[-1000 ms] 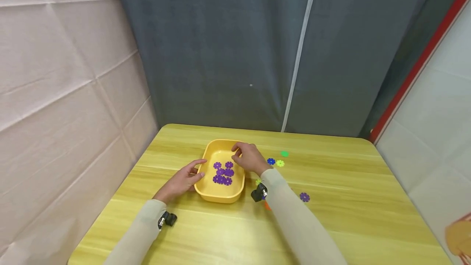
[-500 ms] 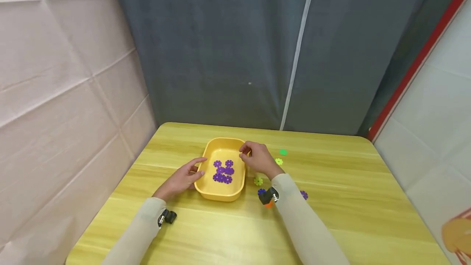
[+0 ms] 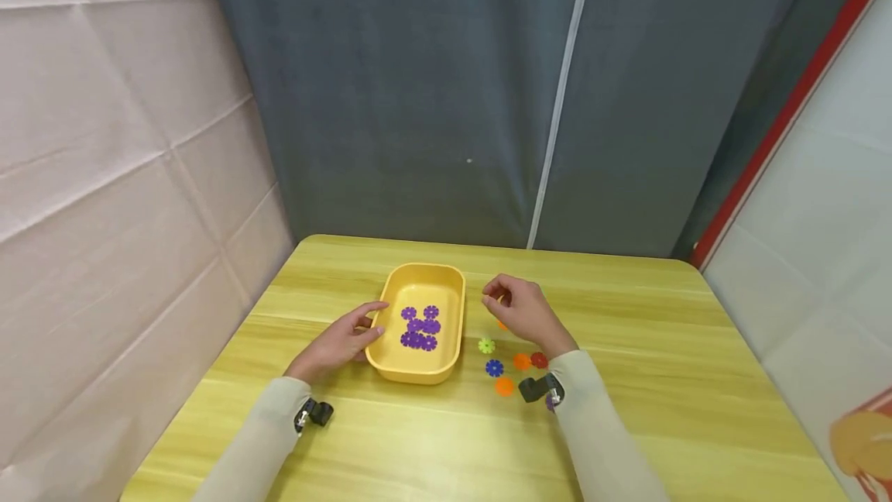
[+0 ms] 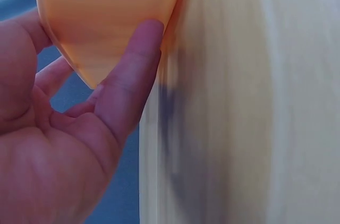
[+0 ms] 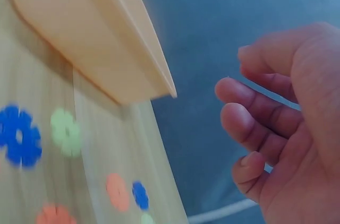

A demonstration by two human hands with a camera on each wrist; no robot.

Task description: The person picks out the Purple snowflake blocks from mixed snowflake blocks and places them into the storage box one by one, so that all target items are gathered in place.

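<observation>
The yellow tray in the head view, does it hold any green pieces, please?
No, the yellow tray holds only purple flower pieces; the yellow-green piece lies on the table beside it.

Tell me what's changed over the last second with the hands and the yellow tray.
The right hand left the yellow tray's far rim and moved right, now hovering empty over the loose flower discs. The left hand still rests against the tray's left side, and the purple discs remain inside.

Right hand beside a yellow tray

The right hand (image 5: 287,123) hangs empty, fingers loosely curled, apart from the tray (image 5: 90,38); blue, green and orange flower pieces (image 5: 21,136) dot the tabletop (image 5: 122,144).
</observation>
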